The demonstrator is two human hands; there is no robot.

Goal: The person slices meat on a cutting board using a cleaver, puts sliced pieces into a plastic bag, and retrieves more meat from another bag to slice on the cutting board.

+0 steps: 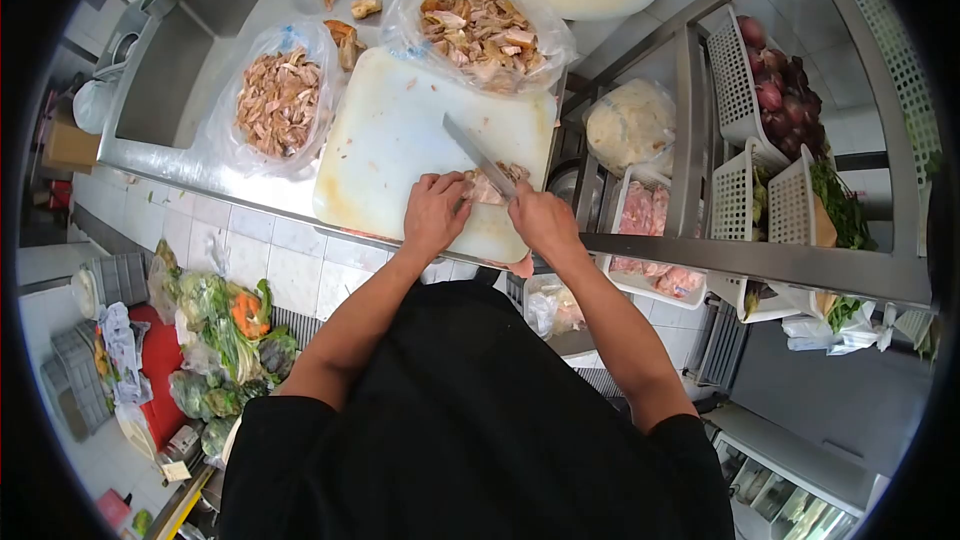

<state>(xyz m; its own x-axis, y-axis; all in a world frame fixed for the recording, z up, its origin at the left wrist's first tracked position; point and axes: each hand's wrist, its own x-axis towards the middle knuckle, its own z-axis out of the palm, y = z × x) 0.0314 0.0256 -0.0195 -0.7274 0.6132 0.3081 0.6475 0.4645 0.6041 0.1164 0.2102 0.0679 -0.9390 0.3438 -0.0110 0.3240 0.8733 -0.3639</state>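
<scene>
A white cutting board (400,130) lies on the steel counter in front of me. In my right hand (543,223) is the handle of a knife (472,149), its blade pointing up and to the left over the board. Under and beside the blade lies a small pile of cut meat (492,183). The fingers of my left hand (437,208) are bent and close together against the left side of this meat. Small scraps are scattered on the board.
Plastic bags of cut meat stand left of the board (277,105) and behind it (480,35). A sink (165,80) is at the left. On the right, a metal rack (685,130) holds baskets of onions, greens and meat.
</scene>
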